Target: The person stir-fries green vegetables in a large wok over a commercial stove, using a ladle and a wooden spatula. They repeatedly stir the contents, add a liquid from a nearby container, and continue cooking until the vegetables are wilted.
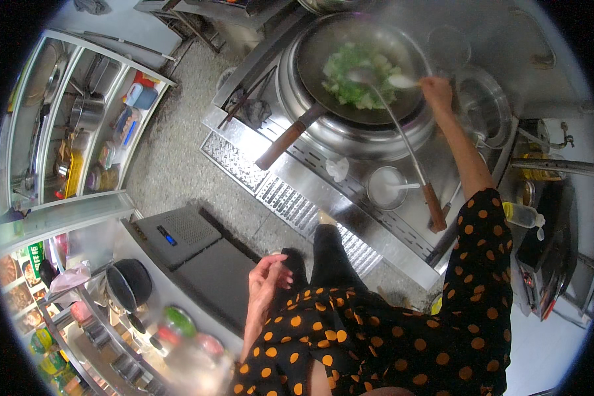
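My right hand (436, 96) is closed on a pale spoon (402, 81) over the right side of a large wok (312, 64). Chopped green vegetables (351, 74) lie in the wok, with steam above them. A long-handled ladle (406, 138) rests with its bowl in the vegetables; its wooden handle leans toward the stove's near edge. The wok's own wooden handle (282, 147) points toward the lower left. My left hand (270, 274) hangs before my body, fingers loosely curled, holding nothing that I can see. A metal bowl of white powder (386, 188) with a white spoon in it sits below the wok.
A crumpled white cloth or paper (337, 169) lies beside the bowl. Steel pots (87, 111) fill the shelves at left. A dark-topped refrigerated unit (213, 282) stands behind the left hand. Bottles, one with a yellow liquid (522, 215), stand or lie at right.
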`<state>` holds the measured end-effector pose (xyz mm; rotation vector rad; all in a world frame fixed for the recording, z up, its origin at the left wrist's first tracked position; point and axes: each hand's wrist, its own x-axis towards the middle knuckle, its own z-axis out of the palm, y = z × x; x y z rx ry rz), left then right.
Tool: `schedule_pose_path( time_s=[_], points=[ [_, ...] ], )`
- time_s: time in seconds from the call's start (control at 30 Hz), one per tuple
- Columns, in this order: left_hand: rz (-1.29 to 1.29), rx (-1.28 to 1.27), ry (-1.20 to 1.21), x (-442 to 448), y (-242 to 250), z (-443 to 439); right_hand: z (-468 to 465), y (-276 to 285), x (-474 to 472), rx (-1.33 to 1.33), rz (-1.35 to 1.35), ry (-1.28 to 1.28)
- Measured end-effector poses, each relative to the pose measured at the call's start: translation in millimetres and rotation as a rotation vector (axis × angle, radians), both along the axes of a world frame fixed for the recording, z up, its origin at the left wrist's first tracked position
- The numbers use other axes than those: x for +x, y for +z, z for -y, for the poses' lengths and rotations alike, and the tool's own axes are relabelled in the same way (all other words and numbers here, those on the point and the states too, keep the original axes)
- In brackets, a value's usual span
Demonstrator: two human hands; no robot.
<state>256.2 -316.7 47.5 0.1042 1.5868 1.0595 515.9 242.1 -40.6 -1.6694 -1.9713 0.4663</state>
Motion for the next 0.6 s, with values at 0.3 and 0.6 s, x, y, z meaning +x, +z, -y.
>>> schedule_pose_path(
  time_s=[0.3, 0.6],
  points=[
    [-0.003, 0.029, -0.006, 4.1, -0.1, -6.9, -9.5, -10.0, 1.4, 0.175, 0.130, 0.033],
    [0.005, 0.051, -0.011, 9.7, 0.7, -6.7, 6.5, 8.1, 1.0, 0.184, 0.161, 0.066]
  ],
)
